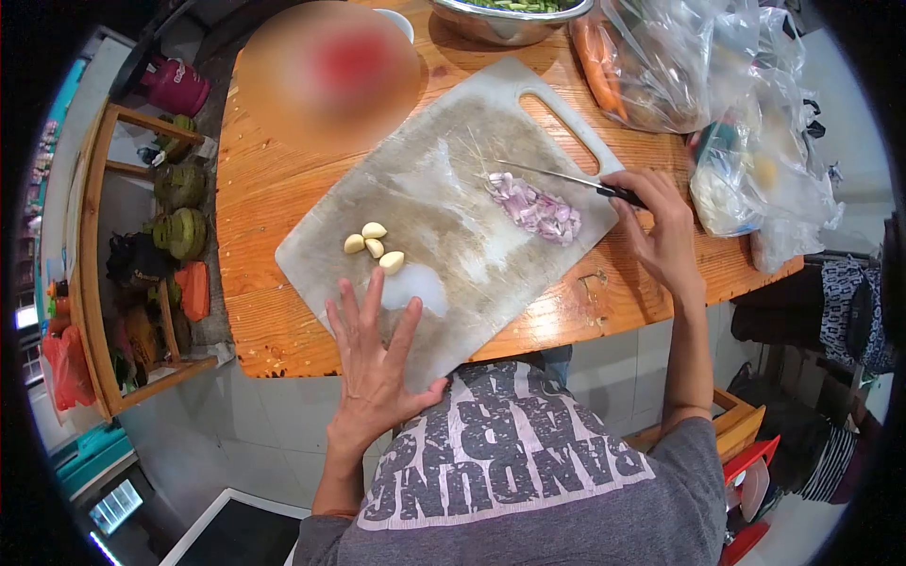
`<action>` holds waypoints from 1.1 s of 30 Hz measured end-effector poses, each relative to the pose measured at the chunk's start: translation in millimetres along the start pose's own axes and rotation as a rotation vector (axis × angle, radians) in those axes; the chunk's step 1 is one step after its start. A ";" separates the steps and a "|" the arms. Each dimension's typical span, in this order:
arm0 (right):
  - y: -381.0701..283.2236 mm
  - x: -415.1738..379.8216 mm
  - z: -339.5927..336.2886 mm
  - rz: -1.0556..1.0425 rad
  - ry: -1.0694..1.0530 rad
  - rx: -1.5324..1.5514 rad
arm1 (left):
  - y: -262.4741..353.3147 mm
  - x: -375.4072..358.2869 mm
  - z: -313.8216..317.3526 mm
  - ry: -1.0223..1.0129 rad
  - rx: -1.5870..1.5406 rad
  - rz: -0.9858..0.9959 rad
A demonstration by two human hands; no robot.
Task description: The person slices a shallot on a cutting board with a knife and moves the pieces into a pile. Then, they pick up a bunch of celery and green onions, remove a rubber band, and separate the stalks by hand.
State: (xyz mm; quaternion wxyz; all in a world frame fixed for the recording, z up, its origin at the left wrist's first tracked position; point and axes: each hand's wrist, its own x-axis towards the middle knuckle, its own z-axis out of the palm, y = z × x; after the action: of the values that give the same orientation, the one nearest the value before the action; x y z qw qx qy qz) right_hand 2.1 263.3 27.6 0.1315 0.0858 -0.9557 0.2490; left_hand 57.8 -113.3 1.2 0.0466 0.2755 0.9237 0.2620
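Note:
A worn white cutting board lies at a slant on the wooden table. My right hand is closed round the black handle of a knife, whose blade points left just above a pile of chopped shallot. My left hand spreads its fingers over the board's near left part and holds nothing. Just beyond its fingertips sit several peeled garlic cloves. Beside the index finger is a pale, whitish patch on the board.
A metal bowl with chopped greens stands at the back of the wooden table. Plastic bags and carrots lie at the right. A blurred area with something red covers the back left. A wooden shelf stands to the left.

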 end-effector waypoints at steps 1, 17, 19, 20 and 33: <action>2.6 6.3 2.4 -0.042 -0.008 -0.011 | -2.5 -0.3 -2.1 -0.002 0.013 -0.009; 24.7 57.3 20.8 -0.323 -0.089 -0.136 | -42.0 -4.4 -43.3 0.144 0.266 -0.192; 26.8 56.7 9.4 -0.360 -0.126 -0.157 | -38.3 -3.7 -44.2 0.139 0.243 -0.207; 25.5 55.7 3.7 -0.374 -0.147 -0.167 | -36.5 -3.1 -45.7 0.132 0.229 -0.213; -10.9 27.0 3.6 -0.390 0.053 -0.140 | 9.3 69.2 -15.3 0.209 -0.006 0.046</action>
State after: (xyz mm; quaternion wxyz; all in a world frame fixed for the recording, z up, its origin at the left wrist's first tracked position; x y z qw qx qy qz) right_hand -21.8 249.5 37.4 0.2080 0.2532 -0.9322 0.1539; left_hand 0.3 -76.8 23.1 -0.0550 0.2678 0.9161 0.2933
